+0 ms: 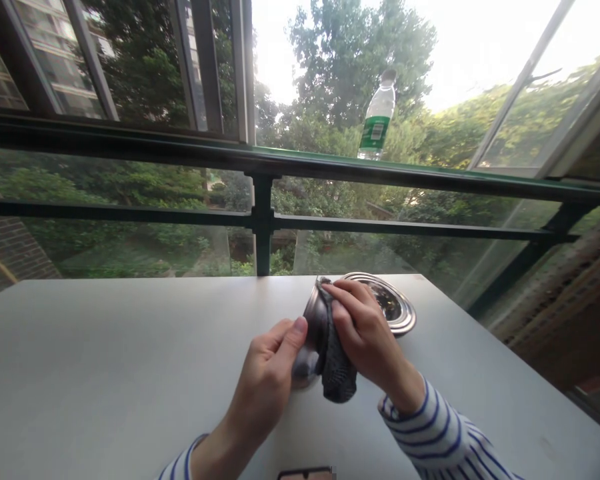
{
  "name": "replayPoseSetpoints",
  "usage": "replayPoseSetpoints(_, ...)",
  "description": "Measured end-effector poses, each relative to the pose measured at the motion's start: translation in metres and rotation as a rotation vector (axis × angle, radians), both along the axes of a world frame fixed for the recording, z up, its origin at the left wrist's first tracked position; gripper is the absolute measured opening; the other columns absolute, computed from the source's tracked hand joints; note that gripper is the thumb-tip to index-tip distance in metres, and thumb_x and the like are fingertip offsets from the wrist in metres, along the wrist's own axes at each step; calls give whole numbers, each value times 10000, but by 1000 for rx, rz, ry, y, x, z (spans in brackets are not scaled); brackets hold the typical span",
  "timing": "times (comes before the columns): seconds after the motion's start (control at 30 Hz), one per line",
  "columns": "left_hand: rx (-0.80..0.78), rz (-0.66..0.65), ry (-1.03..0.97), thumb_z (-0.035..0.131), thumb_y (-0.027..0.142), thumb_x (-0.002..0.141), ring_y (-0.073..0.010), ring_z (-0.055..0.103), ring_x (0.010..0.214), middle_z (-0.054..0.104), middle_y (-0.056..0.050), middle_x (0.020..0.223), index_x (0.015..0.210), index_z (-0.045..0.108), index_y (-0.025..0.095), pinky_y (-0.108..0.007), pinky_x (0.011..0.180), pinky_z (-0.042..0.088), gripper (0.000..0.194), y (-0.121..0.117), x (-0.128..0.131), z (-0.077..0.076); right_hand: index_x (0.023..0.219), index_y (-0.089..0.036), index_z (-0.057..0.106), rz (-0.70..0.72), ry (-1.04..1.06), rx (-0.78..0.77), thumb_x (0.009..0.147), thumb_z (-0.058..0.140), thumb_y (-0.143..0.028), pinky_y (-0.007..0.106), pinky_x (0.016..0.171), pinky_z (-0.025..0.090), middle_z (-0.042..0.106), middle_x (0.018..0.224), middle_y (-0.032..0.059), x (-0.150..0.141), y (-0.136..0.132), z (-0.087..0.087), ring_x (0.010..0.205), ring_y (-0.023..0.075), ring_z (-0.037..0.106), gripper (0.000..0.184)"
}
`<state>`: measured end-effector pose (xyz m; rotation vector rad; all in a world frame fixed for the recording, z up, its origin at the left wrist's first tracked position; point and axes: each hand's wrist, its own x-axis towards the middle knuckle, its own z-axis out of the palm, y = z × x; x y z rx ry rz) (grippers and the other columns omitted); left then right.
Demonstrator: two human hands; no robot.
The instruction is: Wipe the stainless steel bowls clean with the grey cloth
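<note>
A shiny metal bowl (pixel 311 333) is held tilted on its side above the white table, its outer wall facing left. My left hand (pixel 273 360) grips it from the left, thumb pressed on the outer wall. My right hand (pixel 365 327) is closed on a dark grey cloth (pixel 339 373), which lies against the bowl's right side and hangs down below the fingers. The bowl's inside is mostly hidden by the cloth and my right hand. Just behind my right hand sits a metal dish with a wide stepped rim (pixel 407 319), partly covered by that hand.
The white table (pixel 130 360) reaches to a dark green railing (pixel 300 162) by the window. A clear plastic bottle with a green label (pixel 377 127) stands on the railing side. At the near table edge shows the top of a dark-framed phone-like object (pixel 305 474).
</note>
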<state>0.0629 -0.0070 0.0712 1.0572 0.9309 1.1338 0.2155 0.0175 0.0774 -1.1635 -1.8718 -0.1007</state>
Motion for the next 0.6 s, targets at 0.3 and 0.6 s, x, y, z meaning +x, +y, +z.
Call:
replayPoseSetpoints(0.3,-16,52,-132,589,416,754,-80,444,493,517,8,573,676,578,139,-186,458,378,288,6,-2,3,1157,-122,558,146,-255,227,825,460,-170,455,834,456,494,1140,150,-10,-14,-2,1004,267,449,350)
replayPoseSetpoints(0.6,27,97,-214,605,337,766,-77,464,512,539,27,596,792,650,147,-185,499,422,198,6,-7,10,1151,-116,547,269,-336,395,806,546,-175,423,873,455,540,1173,155,-15,-15,-14,1065,267,473,351)
